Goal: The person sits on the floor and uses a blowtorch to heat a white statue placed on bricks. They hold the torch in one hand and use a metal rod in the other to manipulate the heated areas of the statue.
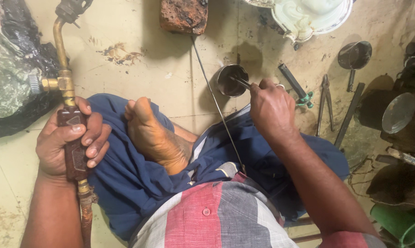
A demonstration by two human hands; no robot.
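From the head view, a torch (69, 115) with a brown grip, brass valve and curved brass neck stands along the left side of the floor (138, 69), its dark nozzle toward the far edge. A small dark metal cup (232, 80) sits on the floor just beyond the person's knee, with a thin rod (216, 105) lying beside it and running back to the lap. A brick (183, 16) lies at the far edge, a white dish (308, 16) to its right. Pliers (324, 103), a green-tipped tool (295, 87) and a dark ladle (354, 57) lie right of the cup. The left hand (67, 144) is wrapped tight around the torch grip. The right hand (271, 108) pinches tweezers (240, 81), whose tips reach into the cup.
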